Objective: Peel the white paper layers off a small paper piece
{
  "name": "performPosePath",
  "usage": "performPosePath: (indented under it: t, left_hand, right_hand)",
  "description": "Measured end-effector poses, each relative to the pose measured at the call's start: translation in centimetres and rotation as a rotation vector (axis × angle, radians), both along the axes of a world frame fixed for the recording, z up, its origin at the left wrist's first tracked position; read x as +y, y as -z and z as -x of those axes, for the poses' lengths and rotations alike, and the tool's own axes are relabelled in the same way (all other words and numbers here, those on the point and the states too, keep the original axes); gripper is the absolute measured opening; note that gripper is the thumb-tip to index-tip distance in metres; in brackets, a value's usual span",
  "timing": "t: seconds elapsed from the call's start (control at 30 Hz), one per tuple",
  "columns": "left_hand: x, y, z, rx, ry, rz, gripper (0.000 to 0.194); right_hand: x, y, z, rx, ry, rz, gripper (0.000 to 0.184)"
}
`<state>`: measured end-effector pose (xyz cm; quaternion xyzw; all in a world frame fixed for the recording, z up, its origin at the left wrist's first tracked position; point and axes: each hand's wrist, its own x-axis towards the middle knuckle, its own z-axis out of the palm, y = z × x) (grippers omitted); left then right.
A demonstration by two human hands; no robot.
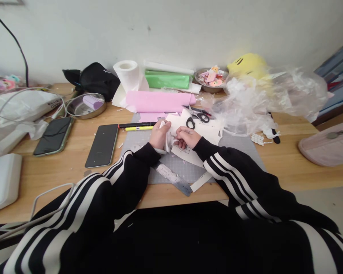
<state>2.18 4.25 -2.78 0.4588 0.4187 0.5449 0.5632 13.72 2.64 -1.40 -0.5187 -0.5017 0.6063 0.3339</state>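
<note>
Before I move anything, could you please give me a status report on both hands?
Left hand gripping crumpled white piece. Right hand close beside it, fingers curled, grip unclear. Scissors just beyond right hand; ruler nearer the body.

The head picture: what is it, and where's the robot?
There's no robot! A person wears a camera on their head, looking down at their own bare hands. This one picture comes from there.

The left hand holds a crumpled white piece. The right hand is curled close beside it; I can't tell whether it grips too.

On the wooden table is a grey mat with black-handled scissors and a ruler. Two dark phones lie left, and a pink roll lies behind the hands.
</note>
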Motion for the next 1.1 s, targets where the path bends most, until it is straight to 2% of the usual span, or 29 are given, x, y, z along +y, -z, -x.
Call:
performPosePath:
  t: [0.1, 0.3, 1.1]
  left_hand:
    - [-0.32, -0.27, -0.11, 0.028, 0.031, -0.009, 0.026]
    - [-0.85, -0.59, -0.20, 0.095, 0.213, -0.008, 0.029]
    - [-0.66, -0.52, -0.52, -0.180, 0.022, 0.141, 0.024]
  right_hand:
    - [0.00, -0.04, 0.02, -0.011, 0.011, 0.000, 0.010]
    - [-0.01, -0.12, -0.04, -0.026, -0.004, -0.006, 0.012]
    - [0.03, -0.16, 0.06, 0.010, -0.027, 0.006, 0.014]
